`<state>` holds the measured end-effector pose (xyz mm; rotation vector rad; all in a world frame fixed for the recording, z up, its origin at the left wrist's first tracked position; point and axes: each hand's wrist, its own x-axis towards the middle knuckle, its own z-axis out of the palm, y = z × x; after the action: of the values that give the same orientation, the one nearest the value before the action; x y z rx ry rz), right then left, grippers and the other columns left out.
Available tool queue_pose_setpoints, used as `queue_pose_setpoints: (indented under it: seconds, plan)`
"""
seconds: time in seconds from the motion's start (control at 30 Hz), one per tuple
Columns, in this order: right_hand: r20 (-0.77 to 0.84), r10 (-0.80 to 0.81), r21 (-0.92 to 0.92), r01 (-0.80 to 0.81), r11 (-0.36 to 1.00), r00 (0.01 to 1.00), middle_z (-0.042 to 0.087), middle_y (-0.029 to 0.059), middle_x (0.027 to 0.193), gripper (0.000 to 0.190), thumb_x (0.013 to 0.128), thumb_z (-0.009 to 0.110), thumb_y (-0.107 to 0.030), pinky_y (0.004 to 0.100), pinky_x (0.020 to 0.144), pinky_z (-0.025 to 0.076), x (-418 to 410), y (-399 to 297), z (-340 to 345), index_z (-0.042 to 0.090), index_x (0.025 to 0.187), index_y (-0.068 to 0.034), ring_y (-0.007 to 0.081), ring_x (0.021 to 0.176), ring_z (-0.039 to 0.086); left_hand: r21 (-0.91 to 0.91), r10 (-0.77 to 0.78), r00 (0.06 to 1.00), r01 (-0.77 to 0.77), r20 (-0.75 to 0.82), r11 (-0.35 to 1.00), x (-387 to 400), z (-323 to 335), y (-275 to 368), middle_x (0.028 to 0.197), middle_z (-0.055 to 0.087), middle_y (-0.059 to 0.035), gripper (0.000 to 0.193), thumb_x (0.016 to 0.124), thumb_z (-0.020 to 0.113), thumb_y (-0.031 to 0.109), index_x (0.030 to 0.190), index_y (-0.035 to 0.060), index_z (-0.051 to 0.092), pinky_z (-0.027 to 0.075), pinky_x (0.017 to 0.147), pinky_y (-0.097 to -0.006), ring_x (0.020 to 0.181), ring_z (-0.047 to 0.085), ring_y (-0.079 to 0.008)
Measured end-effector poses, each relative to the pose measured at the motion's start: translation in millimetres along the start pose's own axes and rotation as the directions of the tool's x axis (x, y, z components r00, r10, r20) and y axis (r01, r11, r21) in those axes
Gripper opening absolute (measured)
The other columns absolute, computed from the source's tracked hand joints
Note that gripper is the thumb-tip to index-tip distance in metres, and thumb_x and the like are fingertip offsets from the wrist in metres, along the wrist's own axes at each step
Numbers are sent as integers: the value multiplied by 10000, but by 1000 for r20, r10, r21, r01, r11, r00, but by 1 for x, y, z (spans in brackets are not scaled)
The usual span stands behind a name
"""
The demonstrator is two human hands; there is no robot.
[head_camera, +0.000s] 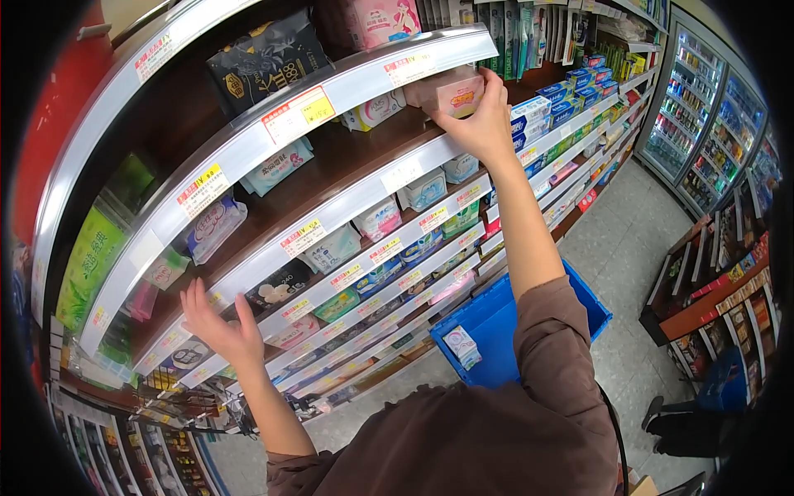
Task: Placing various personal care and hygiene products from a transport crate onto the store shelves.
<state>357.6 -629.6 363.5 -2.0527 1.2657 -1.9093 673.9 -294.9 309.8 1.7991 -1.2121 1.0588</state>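
My right hand (481, 121) reaches onto an upper shelf and grips a pink packet (459, 96) of pads between thumb and fingers, under the shelf rail above. Beside it on the same shelf lies a white and yellow packet (374, 111); a light blue packet (277, 166) and a purple and white packet (216, 228) are farther left. My left hand (223, 325), its fingers apart and nothing in it, is at the edge of the shelf, near a small green and pink packet (166, 269). A black packet (279, 285) sits on the shelf below, between my hands.
Below my right arm a blue plastic crate (484, 316) stands on the floor with a white packet (462, 347) inside. Toothpaste boxes (558, 102) fill shelves at right. Glass-door drink coolers (682, 105) and a low display rack (713, 297) stand beyond; a person's legs (688, 428) show at lower right.
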Motion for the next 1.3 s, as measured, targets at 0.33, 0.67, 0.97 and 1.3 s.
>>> queue_pose_setpoints:
  seconds: [0.33, 0.67, 0.97, 1.3]
  plan:
    - [152, 225, -22, -224, 974, 962, 394, 296, 1341, 1144, 556, 853, -425, 459, 1066, 344, 3, -6, -5, 249, 1387, 77, 430, 1253, 420, 95, -9, 995, 18, -94, 995, -5, 15, -4, 1378, 475, -186, 566, 848, 618, 264, 1352, 51, 473, 123, 1095, -607, 1346, 363, -377]
    - [10, 74, 183, -75, 980, 997, 472, 303, 1289, 994, 639, 813, -389, 412, 1018, 405, -10, -5, -22, 327, 1365, 85, 383, 1216, 485, 155, 197, 959, -167, -204, 974, 4, 32, -7, 1270, 540, -203, 512, 901, 570, 308, 1279, -32, 506, 318, 1008, -471, 1188, 494, -378]
    - [6, 385, 19, -386, 922, 923, 568, 82, 733, 167, 758, 709, -51, 319, 600, 440, -345, 152, -30, 543, 778, -42, 214, 627, 519, 282, 327, 900, -247, -289, 927, 5, 49, -24, 1136, 593, -193, 564, 942, 440, 440, 1215, -42, 545, 393, 892, -445, 1010, 539, -369]
    - [616, 784, -713, -370, 595, 74, 485, 183, 1332, 1068, 618, 827, -349, 421, 970, 470, -581, 210, -4, 268, 1465, -19, 361, 1213, 510, 246, 275, 937, -221, -214, 944, 0, 52, -27, 1196, 530, -235, 607, 950, 424, 443, 1243, -83, 496, 364, 962, -446, 1107, 492, -367]
